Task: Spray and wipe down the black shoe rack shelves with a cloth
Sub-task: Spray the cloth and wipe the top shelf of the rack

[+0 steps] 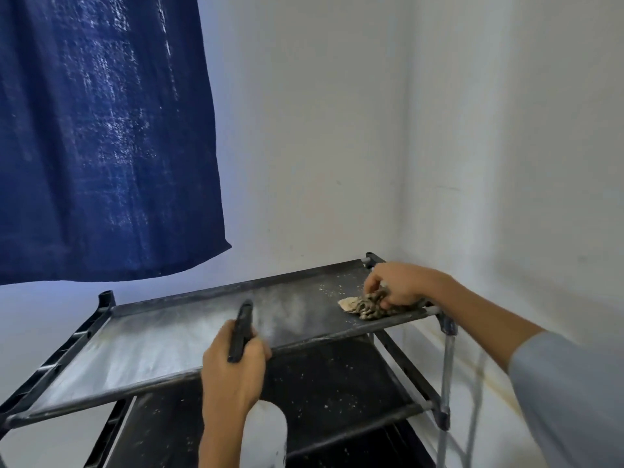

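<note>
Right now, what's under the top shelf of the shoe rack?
A second black shelf, speckled with crumbs, and a darker one below. The left hand and spray bottle cover part.

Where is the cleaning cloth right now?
In the head view, the cloth lies bunched on the top shelf at its right end, near the wall corner, gripped by the right hand.

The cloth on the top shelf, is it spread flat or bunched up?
Bunched up. The cloth lies crumpled in folds under the right hand at the top shelf's right end.
</note>
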Demonstrator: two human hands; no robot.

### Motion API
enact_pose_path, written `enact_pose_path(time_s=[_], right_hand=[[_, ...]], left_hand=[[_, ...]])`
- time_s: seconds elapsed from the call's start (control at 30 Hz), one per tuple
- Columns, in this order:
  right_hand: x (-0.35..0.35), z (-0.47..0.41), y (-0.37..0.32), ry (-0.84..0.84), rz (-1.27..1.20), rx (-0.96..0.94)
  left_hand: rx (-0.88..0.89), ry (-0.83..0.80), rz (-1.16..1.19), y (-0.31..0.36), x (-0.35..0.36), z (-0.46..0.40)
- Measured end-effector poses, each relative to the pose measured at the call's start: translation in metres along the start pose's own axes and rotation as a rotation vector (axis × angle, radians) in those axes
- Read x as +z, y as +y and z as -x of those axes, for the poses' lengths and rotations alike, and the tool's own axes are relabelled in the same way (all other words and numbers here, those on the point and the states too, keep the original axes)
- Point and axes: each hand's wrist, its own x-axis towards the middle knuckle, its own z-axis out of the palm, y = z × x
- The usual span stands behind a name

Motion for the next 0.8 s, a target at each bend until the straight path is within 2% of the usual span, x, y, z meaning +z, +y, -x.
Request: enact_pose_path(time_s=[0.07,0.17,0.27,0.37,0.5,0.6,0.7,0.8], right_hand=[[0.004,0.000,-0.030,0.024,-0.073,-0.097],[0.019,-0.008,-0.080,0.047,-0.158,-0.252],[0.023,-0.018,-0.099,0.063,-0.219,-0.265],[0.016,-0.013,-0.068,0.014,-0.287,-0.187],[0.009,0.006,-0.008,0.062,-0.181,-0.010],[0.009,0.014,0.011,0.108,-0.096,0.081],[0.009,0.009,0.005,0.149,-0.017,0.064],[0.005,0.009,-0.002,0.059,-0.193,-0.058]], left_hand=[[0.021,-0.067,0.006,0.004,0.014,0.006],[0.005,-0.064,0.058,0.006,0.029,0.010],[-0.009,-0.044,0.098,0.004,0.032,0.006],[0.002,-0.089,0.078,0.001,0.033,0.002],[0.013,-0.089,0.076,0.000,0.034,0.002],[0.030,-0.085,0.061,0.000,0.036,0.003],[0.060,-0.083,0.040,-0.001,0.036,0.003],[0.079,-0.072,0.030,-0.004,0.035,0.004]])
